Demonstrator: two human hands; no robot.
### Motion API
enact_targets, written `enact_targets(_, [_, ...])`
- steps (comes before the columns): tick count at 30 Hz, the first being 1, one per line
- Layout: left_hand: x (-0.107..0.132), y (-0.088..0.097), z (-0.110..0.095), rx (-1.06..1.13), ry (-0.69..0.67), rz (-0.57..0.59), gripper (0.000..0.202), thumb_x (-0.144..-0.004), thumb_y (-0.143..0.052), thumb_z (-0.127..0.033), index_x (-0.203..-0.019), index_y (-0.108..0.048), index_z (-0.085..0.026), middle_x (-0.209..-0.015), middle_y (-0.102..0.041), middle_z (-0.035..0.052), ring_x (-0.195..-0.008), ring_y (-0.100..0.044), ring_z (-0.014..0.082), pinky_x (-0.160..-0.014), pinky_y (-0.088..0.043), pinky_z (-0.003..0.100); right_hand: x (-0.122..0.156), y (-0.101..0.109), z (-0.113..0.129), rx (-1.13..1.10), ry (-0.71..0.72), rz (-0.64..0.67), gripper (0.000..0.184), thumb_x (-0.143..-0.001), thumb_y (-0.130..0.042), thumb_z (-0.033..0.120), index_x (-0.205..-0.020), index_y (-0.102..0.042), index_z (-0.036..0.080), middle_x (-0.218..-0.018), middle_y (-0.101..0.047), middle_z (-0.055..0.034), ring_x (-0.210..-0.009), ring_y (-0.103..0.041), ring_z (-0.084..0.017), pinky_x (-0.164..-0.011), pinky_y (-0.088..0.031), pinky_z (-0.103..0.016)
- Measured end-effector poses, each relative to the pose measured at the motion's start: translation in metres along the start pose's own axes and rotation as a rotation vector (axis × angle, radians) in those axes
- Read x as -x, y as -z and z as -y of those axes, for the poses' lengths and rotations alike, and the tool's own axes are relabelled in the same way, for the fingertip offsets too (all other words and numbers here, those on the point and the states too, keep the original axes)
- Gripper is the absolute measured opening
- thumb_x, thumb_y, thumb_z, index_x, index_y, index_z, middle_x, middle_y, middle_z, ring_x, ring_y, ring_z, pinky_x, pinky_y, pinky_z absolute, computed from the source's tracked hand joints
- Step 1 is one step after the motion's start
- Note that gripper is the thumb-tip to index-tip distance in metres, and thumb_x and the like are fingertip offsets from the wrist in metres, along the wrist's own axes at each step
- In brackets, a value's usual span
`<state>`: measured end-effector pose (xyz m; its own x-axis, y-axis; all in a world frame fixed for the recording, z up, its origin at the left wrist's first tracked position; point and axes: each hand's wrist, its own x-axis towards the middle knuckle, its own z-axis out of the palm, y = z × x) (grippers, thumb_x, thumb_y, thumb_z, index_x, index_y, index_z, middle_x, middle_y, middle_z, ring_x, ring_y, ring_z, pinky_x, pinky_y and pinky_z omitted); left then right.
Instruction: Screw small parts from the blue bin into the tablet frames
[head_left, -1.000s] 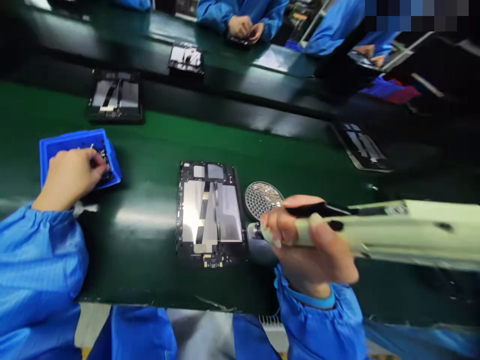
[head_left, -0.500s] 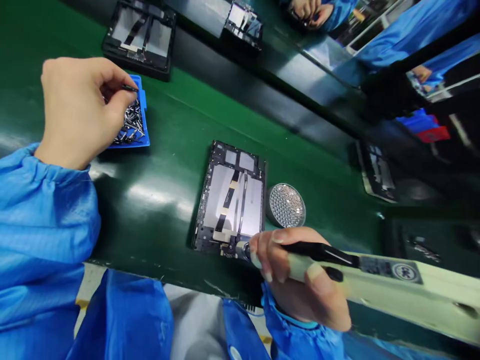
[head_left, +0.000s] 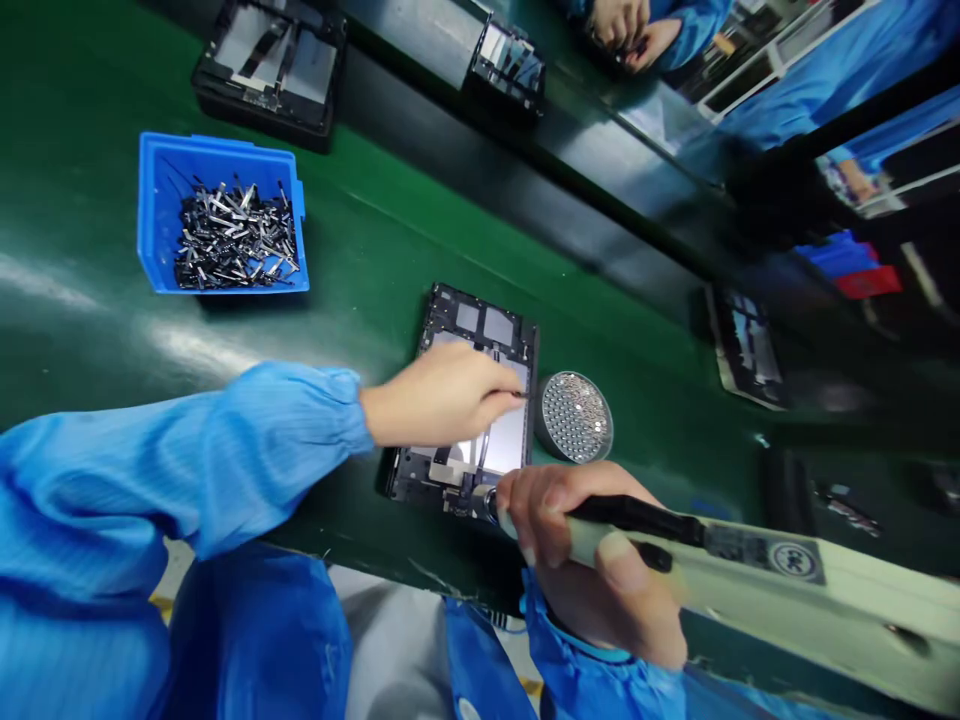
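Observation:
An opened tablet chassis with silver plates and flex cables lies on the green belt in front of me. My left hand reaches over it, fingers pinched on a small dark metal part at the chassis's right edge. My right hand is wrapped round a pale green electric screwdriver, its tip at the chassis's near right corner. A blue bin full of small dark metal parts stands at the left.
A round perforated screw tray sits right of the chassis. Other opened tablet chassis lie further along the belt, with another at the right. A co-worker's hands work at the far side.
My left hand left the blue bin with a small part and moved right over the chassis. The right hand and screwdriver stayed at the chassis's near corner.

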<state>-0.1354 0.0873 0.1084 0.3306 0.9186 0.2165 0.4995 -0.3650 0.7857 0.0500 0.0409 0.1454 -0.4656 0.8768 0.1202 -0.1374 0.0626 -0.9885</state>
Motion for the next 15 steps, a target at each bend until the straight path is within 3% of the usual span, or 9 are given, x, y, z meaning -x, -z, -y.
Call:
enact_targets(3, [-0.004, -0.027, 0.003, -0.009, -0.002, 0.08, 0.027, -0.104, -0.059, -0.024, -0.088, -0.08, -0.015, -0.085, -0.073, 0.007, -0.081, -0.066, 0.0191, -0.072, -0.044, 0.03, 0.004, -0.001, 0.005, 0.001, -0.001, -0.043, 0.023, -0.091, -0.074, 0.048, -0.093, -0.075, 0.026, -0.051, -0.047, 0.0056, -0.045, -0.048, -0.015, -0.059, -0.05, -0.037])
enact_targets(6, [0.001, -0.036, 0.01, -0.059, 0.003, 0.122, 0.028, -0.104, -0.058, -0.025, -0.091, -0.081, -0.015, -0.089, -0.073, 0.0092, -0.084, -0.066, 0.0209, -0.073, -0.046, 0.031, 0.007, 0.006, 0.017, 0.021, 0.034, -0.09, 0.026, -0.092, -0.073, 0.052, -0.103, -0.079, 0.028, -0.049, -0.045, 0.0053, -0.043, -0.046, -0.016, -0.058, -0.049, -0.039])
enact_targets(10, [0.01, -0.032, 0.016, 0.035, -0.039, 0.097, 0.027, -0.102, -0.054, -0.021, -0.102, -0.081, -0.016, -0.096, -0.079, 0.0096, -0.088, -0.07, 0.0216, -0.079, -0.051, 0.031, -0.006, 0.032, 0.024, 0.013, 0.175, -0.272, 0.033, -0.091, -0.073, 0.054, -0.113, -0.079, 0.03, -0.047, -0.038, 0.0064, -0.039, -0.037, -0.016, -0.049, -0.041, -0.038])
enact_targets(12, [0.012, -0.027, 0.017, 0.122, -0.008, 0.065, 0.029, -0.101, -0.051, -0.021, -0.107, -0.08, -0.017, -0.097, -0.081, 0.0085, -0.085, -0.072, 0.0201, -0.078, -0.053, 0.031, -0.02, 0.05, 0.019, -0.006, 0.245, -0.356, 0.025, -0.09, -0.073, 0.052, -0.101, -0.079, 0.03, -0.047, -0.035, 0.0065, -0.04, -0.037, -0.016, -0.048, -0.038, -0.036])
enact_targets(15, [0.013, -0.018, 0.017, 0.241, 0.118, 0.082, 0.03, -0.1, -0.052, -0.029, -0.107, -0.079, -0.018, -0.078, -0.077, 0.0051, -0.064, -0.065, 0.0163, -0.063, -0.049, 0.027, -0.042, 0.075, 0.003, -0.053, 0.284, -0.466, 0.022, -0.086, -0.076, 0.05, -0.081, -0.072, 0.028, -0.045, -0.036, 0.007, -0.039, -0.039, -0.014, -0.047, -0.04, -0.034])
